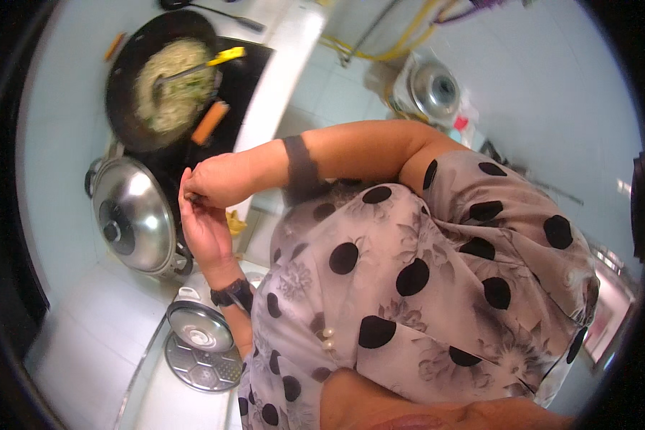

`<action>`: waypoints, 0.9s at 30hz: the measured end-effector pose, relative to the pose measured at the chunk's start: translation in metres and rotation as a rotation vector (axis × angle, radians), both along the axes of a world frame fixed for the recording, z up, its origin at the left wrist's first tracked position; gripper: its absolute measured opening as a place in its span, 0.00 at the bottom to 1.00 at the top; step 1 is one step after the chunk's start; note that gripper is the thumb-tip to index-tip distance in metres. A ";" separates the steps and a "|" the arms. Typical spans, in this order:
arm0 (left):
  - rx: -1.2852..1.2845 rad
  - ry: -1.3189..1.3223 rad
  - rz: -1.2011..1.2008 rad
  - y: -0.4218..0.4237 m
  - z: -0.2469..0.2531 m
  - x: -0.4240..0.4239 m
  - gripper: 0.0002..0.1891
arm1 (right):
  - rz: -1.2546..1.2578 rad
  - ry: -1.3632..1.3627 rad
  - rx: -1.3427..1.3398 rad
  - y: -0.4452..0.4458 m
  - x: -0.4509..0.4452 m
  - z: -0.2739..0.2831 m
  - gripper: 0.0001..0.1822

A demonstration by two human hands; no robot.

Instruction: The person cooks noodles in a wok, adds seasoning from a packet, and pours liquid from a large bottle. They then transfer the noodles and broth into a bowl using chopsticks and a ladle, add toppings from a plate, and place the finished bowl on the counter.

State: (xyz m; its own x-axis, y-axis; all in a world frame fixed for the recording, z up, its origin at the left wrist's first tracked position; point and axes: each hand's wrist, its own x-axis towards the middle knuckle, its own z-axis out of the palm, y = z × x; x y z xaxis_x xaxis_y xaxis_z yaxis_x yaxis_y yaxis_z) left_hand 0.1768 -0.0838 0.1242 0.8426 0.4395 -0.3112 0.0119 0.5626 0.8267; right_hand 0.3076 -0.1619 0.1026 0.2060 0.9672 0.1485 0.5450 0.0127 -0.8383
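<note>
My left hand (207,231), with a dark watch (232,293) on its wrist, is held palm up beside the hob. My right hand (220,180) is bent over it, its fingers curled at the left hand's fingers. A small dark spot shows between them; whether anything is held is hidden. Just beyond the hands stands a lidded steel pot (137,215) with a domed lid and black knob. Farther up, a black wok (119,102) holds pale noodle-like food (166,107) with green pieces. A spatula with a yellow handle (227,56) rests in it.
The wok's orange-brown handle (210,122) points toward my hands over the black hob (250,70). A black utensil (242,21) lies on the white counter (295,37). Below the hands are a small lidded pot (200,328) and a perforated steel steamer plate (199,373). A yellow hose (408,32) hangs behind.
</note>
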 end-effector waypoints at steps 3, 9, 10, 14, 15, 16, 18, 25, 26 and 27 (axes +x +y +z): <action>-0.174 0.014 -0.107 -0.009 -0.041 0.031 0.26 | -0.080 0.146 -0.031 -0.027 0.026 -0.029 0.09; -0.345 0.157 -0.327 -0.046 -0.118 0.091 0.23 | -0.253 0.343 -0.248 -0.083 0.062 -0.119 0.09; -0.336 0.183 -0.385 -0.051 -0.131 0.106 0.23 | -0.310 0.376 -0.265 -0.094 0.072 -0.127 0.09; -0.340 0.256 -0.590 -0.084 -0.180 0.157 0.24 | -0.517 0.429 -0.238 -0.150 0.095 -0.168 0.11; -0.344 0.292 -0.630 -0.092 -0.185 0.172 0.25 | -0.580 0.429 -0.199 -0.160 0.100 -0.183 0.11; -0.351 0.330 -0.666 -0.101 -0.188 0.179 0.25 | -0.594 0.401 -0.267 -0.167 0.101 -0.195 0.13; -0.330 0.402 -0.750 -0.109 -0.203 0.190 0.26 | -0.715 0.481 -0.318 -0.191 0.096 -0.210 0.14; -0.345 0.537 -0.827 -0.168 -0.246 0.211 0.25 | -1.049 0.302 -0.674 -0.345 0.082 -0.324 0.15; -0.369 0.553 -0.850 -0.171 -0.247 0.209 0.25 | -1.071 0.292 -0.755 -0.372 0.072 -0.357 0.16; -0.391 0.572 -0.857 -0.172 -0.249 0.201 0.24 | -1.042 0.295 -0.780 -0.392 0.068 -0.361 0.17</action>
